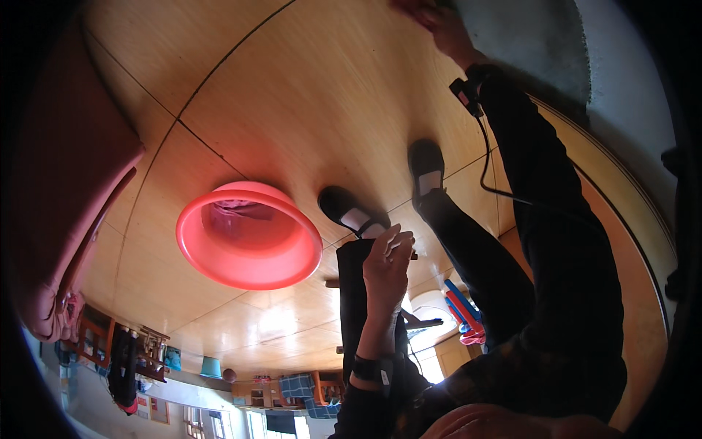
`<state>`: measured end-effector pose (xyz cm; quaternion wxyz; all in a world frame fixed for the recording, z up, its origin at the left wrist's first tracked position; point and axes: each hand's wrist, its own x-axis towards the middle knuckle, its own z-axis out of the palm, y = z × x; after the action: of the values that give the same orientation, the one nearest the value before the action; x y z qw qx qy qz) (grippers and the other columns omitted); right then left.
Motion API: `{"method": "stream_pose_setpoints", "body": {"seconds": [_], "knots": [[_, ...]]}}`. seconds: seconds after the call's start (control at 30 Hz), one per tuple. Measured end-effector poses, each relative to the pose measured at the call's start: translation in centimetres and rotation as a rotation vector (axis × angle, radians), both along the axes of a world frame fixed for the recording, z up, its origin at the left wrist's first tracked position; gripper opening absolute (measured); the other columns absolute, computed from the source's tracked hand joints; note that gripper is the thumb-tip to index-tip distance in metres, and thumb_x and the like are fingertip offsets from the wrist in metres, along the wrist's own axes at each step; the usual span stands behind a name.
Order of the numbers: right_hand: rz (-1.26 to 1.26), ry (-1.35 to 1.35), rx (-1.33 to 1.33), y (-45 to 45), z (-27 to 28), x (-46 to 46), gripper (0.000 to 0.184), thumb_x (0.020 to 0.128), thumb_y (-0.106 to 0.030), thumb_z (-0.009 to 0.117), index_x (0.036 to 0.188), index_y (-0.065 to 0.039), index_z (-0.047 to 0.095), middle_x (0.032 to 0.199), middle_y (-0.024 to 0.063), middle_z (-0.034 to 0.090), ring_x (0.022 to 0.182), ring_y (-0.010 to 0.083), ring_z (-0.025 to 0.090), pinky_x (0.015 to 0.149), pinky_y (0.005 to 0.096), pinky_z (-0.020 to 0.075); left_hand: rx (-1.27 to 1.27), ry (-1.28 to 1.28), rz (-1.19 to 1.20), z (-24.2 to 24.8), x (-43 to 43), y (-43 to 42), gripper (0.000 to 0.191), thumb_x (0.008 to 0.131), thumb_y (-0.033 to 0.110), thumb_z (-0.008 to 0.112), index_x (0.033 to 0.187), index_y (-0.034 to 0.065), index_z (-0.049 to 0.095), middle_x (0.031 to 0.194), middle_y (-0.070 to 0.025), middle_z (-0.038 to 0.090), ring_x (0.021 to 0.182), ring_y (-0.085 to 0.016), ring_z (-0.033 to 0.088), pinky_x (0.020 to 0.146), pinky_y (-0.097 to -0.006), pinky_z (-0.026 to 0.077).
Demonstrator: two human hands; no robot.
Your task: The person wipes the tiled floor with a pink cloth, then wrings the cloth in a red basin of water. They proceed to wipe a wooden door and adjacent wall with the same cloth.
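Observation:
My left hand (388,263) is raised in front of my black-trousered leg, fingers loosely bent and slightly apart, with nothing visible in it. My right hand (447,33) reaches out at the top edge beside a grey surface; its fingers are blurred, dark reddish and partly cut off, so what it holds or touches is unclear. A pink plastic basin (249,274) stands on the wood-patterned floor, left of my left hand. Inside it lies a crumpled pinkish-purple cloth (244,210), apparently in water. Each wrist wears a black strapped device; a cable runs from the right one.
My feet, in black strap shoes (426,162), are on the floor near the basin. A pink-covered piece of furniture (71,164) rises at the far left. Blue and red objects (463,310) lie beyond my leg. Wooden chairs (328,388) and a turquoise bucket (210,367) stand farther off.

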<state>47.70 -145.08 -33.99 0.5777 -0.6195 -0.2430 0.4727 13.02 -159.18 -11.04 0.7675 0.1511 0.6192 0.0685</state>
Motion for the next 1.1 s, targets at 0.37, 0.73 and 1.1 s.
{"method": "stream_pose_setpoints", "body": {"seconds": [0.37, 0.73, 1.1], "knots": [[0.649, -0.293, -0.2, -15.6, -1.2, -23.5, 0.022, 0.088, -0.012, 0.055, 0.106, -0.002, 0.062, 0.11, 0.0067, 0.065, 0.092, 0.0176, 0.063, 0.086, 0.031, 0.0488, -0.01, 0.037, -0.075, -0.6, -0.5, -0.2, 0.031, 0.091, 0.01, 0.062, 0.117, -0.0054, 0.056, 0.102, -0.0111, 0.066, 0.092, -0.014, 0.063, 0.08, -0.0259, 0.049], [0.274, -0.731, -0.529, -11.9, -2.6, 1.2, 0.041, 0.088, -0.014, 0.056, 0.128, -0.007, 0.055, 0.117, 0.0156, 0.06, 0.108, 0.0277, 0.058, 0.092, 0.0359, 0.0453, -0.043, -0.015, -0.131, -1.0, -2.2, -3.2, 0.034, 0.091, 0.012, 0.062, 0.12, -0.0059, 0.054, 0.101, -0.0123, 0.067, 0.094, -0.014, 0.064, 0.084, -0.0253, 0.049], [0.938, -0.619, -0.245, -25.3, -2.2, -19.6, 0.022, 0.079, -0.002, 0.052, 0.098, -0.008, 0.061, 0.113, 0.0109, 0.06, 0.101, 0.0253, 0.054, 0.087, 0.0371, 0.0421, -0.072, 0.053, -0.169, 0.5, -0.8, -3.2, 0.037, 0.091, 0.02, 0.063, 0.122, 0.0, 0.055, 0.105, -0.007, 0.067, 0.094, -0.012, 0.064, 0.064, -0.0208, 0.048]]}}
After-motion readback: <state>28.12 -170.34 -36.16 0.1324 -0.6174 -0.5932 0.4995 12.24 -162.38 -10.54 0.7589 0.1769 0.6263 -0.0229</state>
